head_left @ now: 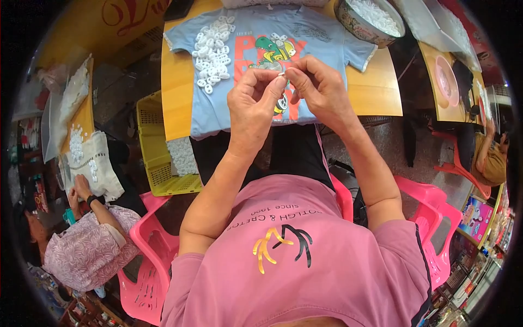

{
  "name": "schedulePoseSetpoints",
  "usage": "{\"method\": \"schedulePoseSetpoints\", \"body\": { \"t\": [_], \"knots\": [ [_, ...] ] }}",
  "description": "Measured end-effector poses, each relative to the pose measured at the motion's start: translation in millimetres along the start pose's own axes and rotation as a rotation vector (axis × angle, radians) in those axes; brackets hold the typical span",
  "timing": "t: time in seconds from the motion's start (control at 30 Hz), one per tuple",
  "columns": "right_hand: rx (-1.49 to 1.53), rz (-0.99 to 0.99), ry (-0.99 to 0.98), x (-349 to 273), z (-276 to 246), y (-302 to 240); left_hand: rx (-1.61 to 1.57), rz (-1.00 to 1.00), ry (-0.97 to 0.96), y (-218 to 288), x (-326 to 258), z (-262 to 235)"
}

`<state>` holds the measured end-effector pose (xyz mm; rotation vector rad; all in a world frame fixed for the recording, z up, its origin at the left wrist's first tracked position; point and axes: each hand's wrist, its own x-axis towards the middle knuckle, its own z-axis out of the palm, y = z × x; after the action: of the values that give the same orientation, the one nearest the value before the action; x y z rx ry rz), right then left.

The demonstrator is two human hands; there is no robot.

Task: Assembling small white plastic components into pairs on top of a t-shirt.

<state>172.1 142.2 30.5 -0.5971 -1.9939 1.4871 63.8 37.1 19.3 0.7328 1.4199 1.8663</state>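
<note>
My left hand [253, 103] and my right hand [321, 90] meet above a blue printed T-shirt [338, 46] spread on the table. Thumb and fingertips of both hands pinch together at a small white plastic piece [282, 74], mostly hidden by the fingers. Left of my hands, a heap of small white oval plastic pieces with holes [212, 54] lies on the shirt. A few more white pieces [281, 39] rest on the dinosaur print beyond my fingers. At the far right stands a round patterned tin [362, 32] filled with slim white pieces.
Under the shirt is a yellow-topped table [376, 87]. A yellow plastic crate [152, 147] stands left of my legs, beside a bag of white pieces [182, 155]. A pink chair [144, 267] is around me. To the left, another person [92, 240] works over white pieces; another sits far right.
</note>
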Motion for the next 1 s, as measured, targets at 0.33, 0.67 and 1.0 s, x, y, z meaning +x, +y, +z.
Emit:
{"method": "schedulePoseSetpoints", "body": {
  "t": [0.33,0.67,1.0],
  "knots": [
    [-0.057,-0.050,-0.018,-4.6,-5.3,7.1,-0.140,-0.125,-0.038,-5.5,5.2,-9.5],
    [-0.075,-0.032,-0.052,-11.0,-0.8,7.4,-0.055,-0.127,-0.112,-6.1,0.0,-14.0],
    [-0.203,-0.162,-0.043,-10.9,-11.4,15.8,-0.105,-0.239,-0.191,-6.9,8.0,-17.1]
  ]
}}
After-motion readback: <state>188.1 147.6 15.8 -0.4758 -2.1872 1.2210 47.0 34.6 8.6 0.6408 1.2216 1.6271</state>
